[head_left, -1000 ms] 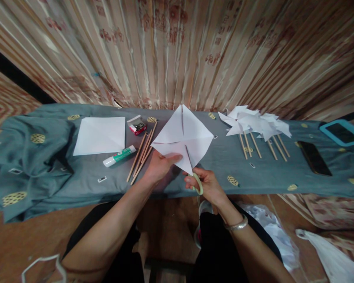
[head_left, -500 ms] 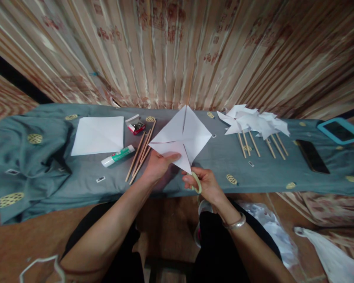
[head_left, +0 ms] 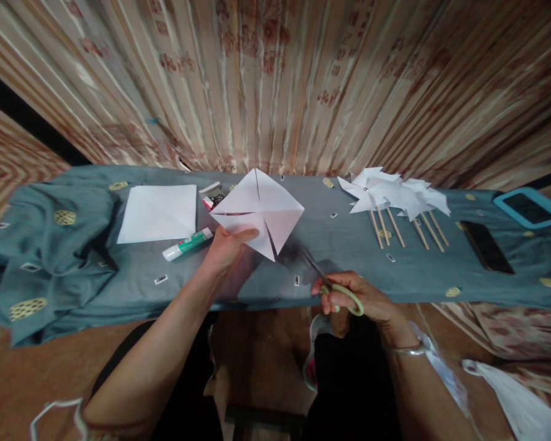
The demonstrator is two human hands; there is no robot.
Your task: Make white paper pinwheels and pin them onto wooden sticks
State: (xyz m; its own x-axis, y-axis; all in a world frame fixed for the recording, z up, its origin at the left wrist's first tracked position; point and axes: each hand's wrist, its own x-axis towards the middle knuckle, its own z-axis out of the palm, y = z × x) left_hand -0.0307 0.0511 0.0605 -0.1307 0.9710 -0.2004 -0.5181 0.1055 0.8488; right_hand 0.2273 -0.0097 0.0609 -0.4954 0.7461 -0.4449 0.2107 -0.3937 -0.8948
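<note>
My left hand [head_left: 229,245] pinches a white paper square [head_left: 278,211] by its lower left part, thumb on top. Slits run inward from its top, left and bottom corners; the right corner shows no clear slit. My right hand [head_left: 349,300] grips scissors [head_left: 324,277] with pale green handles, apart from the paper. Their blades point up and left over the cloth, blurred. Behind the left hand lie a green and white glue stick [head_left: 188,244] and a small open red and white box [head_left: 213,199] of dark bits, partly covered by the paper.
A stack of white paper [head_left: 158,213] lies at left, beside bunched grey cloth [head_left: 68,226]. White paper pinwheels [head_left: 392,193] on wooden sticks, a black phone [head_left: 487,247] and a blue-framed device [head_left: 531,205] lie at right. A curtain [head_left: 275,86] hangs behind.
My right hand has drawn the scissors away from the paper, rightward and down. My left hand has shifted the paper left, now covering the loose wooden sticks and part of the box.
</note>
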